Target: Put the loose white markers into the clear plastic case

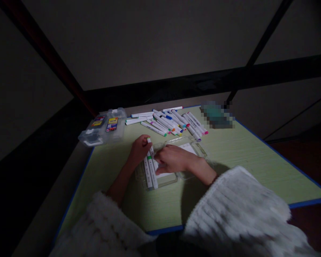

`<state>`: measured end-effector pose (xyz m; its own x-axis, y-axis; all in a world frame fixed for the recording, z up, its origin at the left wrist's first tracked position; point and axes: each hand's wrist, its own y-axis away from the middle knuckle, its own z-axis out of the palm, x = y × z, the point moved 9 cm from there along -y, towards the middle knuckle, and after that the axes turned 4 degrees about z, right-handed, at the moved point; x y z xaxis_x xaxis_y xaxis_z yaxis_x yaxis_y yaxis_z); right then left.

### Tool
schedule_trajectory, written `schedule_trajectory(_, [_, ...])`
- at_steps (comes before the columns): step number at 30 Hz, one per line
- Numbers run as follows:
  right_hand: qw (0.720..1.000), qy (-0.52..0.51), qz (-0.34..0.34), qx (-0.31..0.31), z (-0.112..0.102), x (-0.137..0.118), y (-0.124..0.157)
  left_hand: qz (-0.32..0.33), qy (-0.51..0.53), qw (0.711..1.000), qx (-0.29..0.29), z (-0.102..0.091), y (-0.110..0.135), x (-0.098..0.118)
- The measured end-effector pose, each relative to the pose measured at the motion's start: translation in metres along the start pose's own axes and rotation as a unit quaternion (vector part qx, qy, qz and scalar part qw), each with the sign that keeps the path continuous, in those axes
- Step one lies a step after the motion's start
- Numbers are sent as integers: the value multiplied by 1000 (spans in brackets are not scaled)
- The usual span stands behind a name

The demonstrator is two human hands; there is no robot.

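Note:
My left hand [140, 150] is closed at the far end of a white marker [149, 142], its fingertips bent round that end. Below it, an open clear plastic case [168, 182] lies on the table. White markers [147, 173], one with a green band, lie lengthwise side by side in the case's left part. My right hand [173, 159] reaches over the case from the right, fingers curled and tips beside the markers. What lies under those fingers is hidden. White paper [188, 148] shows in the case's other half, behind the right hand.
Several white markers with coloured ends [163, 123] lie in a loose pile beyond the case. A clear carrying case with labels [115, 125] stands at the far left corner. A blurred greenish object [216, 115] is at the far right. The pale table [243, 153] has a blue edge.

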<state>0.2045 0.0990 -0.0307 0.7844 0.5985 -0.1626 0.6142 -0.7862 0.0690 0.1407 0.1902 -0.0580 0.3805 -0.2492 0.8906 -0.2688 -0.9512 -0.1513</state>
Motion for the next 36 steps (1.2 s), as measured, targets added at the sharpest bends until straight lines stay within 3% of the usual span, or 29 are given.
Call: schedule_trajectory(36, [1000, -10, 1, 9, -1, 2, -1, 2, 8, 1000, 1, -1, 1, -2])
